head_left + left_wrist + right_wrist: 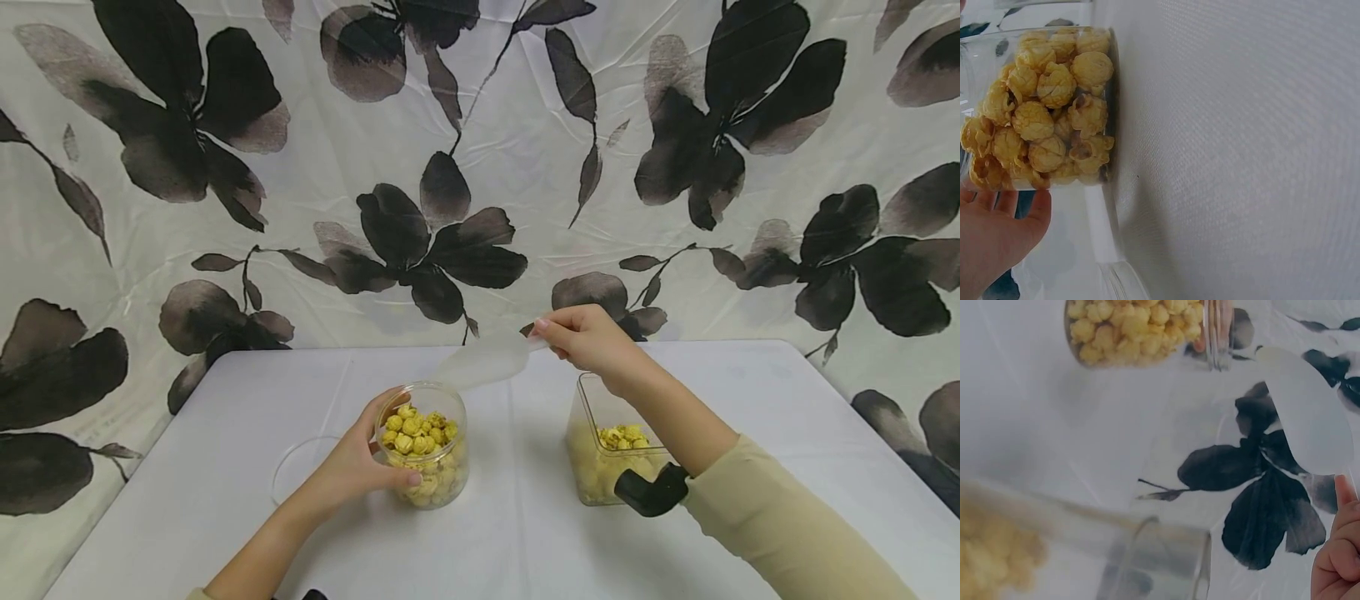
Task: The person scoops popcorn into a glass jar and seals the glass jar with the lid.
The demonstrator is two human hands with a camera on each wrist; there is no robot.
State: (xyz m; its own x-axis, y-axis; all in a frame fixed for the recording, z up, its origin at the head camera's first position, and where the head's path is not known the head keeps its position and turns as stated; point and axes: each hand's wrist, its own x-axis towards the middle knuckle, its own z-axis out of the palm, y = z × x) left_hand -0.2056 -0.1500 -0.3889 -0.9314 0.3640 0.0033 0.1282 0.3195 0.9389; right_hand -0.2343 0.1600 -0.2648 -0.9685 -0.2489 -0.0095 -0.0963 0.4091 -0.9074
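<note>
A round clear jar (429, 454) holding yellow popcorn (416, 432) stands on the white table (517, 533). My left hand (358, 463) grips the jar's side, thumb in front. The left wrist view shows the jar (1047, 106) close up, with fingers (1004, 219) under it. My right hand (588, 337) is raised above the table and pinches a translucent white scoop (487, 360), whose blade points down-left toward the jar mouth. The scoop (1310, 412) looks empty in the right wrist view. Under my right forearm a square clear container (607, 450) holds more popcorn.
A clear round lid (300, 467) lies flat on the table left of the jar. A black wrist camera mount (651, 492) sits on my right sleeve. A floral cloth backdrop (465, 167) hangs behind the table.
</note>
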